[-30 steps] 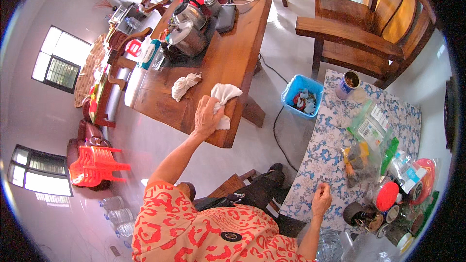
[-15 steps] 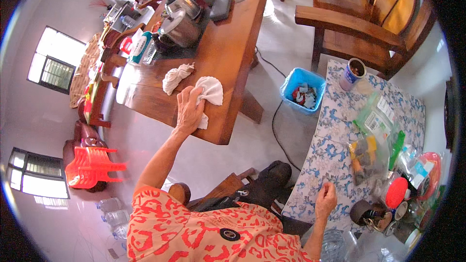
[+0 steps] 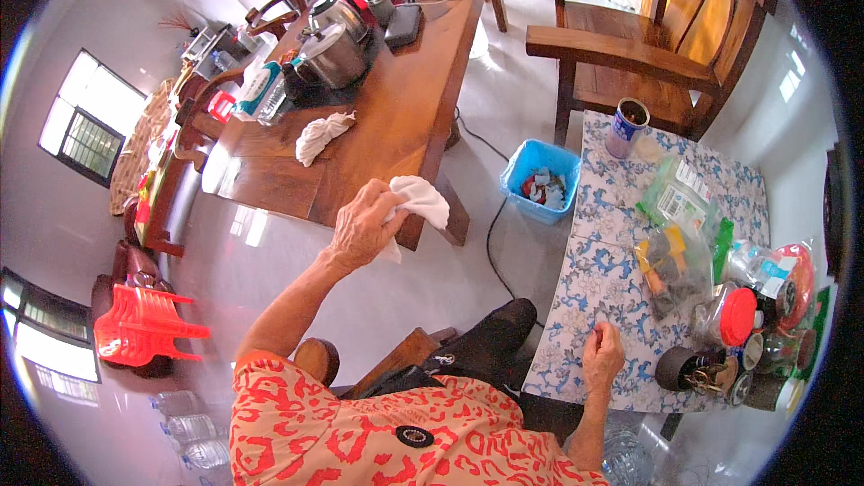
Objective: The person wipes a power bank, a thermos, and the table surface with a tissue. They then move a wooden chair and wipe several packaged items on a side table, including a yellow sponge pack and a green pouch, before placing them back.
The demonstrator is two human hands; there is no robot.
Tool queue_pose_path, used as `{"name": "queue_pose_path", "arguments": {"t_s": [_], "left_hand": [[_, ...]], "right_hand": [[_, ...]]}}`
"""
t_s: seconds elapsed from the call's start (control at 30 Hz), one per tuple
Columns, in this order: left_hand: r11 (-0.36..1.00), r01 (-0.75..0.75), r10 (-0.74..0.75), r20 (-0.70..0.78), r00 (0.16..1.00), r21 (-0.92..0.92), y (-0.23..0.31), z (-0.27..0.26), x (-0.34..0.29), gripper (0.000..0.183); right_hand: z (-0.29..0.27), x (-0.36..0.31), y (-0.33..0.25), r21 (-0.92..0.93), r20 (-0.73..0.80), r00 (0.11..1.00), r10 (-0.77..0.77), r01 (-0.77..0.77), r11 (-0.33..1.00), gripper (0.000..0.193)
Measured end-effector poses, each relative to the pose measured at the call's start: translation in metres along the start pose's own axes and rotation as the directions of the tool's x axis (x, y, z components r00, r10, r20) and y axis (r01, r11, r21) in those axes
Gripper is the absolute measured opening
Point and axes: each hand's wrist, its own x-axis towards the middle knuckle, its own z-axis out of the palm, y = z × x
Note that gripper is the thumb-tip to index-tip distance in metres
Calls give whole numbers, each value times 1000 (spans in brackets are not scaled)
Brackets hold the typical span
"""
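Observation:
My left hand (image 3: 360, 227) is closed around a white cloth (image 3: 421, 200), which fans out past the fingertips. Hand and cloth are at the near end of the wooden table (image 3: 378, 139), seemingly just above its corner. On that table lies a second, crumpled white cloth (image 3: 322, 137), apart from my hand. My right hand (image 3: 603, 355) is curled into a loose fist over the near edge of the low table with a blue floral cover (image 3: 576, 306). Nothing shows in its fingers.
Steel kettles (image 3: 335, 54) stand on the wooden table's far part. A blue bin (image 3: 540, 182) holding scraps sits between the tables. Plastic bags (image 3: 668, 265), a red-lidded jar (image 3: 731, 317) and a can (image 3: 627, 128) occupy the floral table. Beyond is a wooden armchair (image 3: 630, 54).
My left hand has drawn the white cloth back towards me, off the tabletop and past the table's corner. My right hand stays in place. The whole view has shifted slightly.

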Motion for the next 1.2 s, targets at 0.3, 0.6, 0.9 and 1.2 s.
{"name": "queue_pose_path", "arguments": {"t_s": [0.3, 0.6, 0.9, 1.2], "left_hand": [[885, 210, -55, -354, 933, 415, -120, 6, 3, 19], [974, 13, 12, -108, 994, 226, -82, 26, 13, 29], [942, -310, 315, 20, 949, -125, 56, 62, 1, 37], [385, 375, 450, 526, 721, -843, 202, 131, -22, 46]], "right_hand": [[12, -1, -1, -55, -108, 994, -24, 19, 998, 8], [17, -5, -3, -106, -226, 974, 1, -26, 994, 11], [7, -14, -56, 366, 1, 1000, 18, -17, 931, 59], [4, -10, -84, 777, -271, 949, 159, 119, 618, 31]]}}
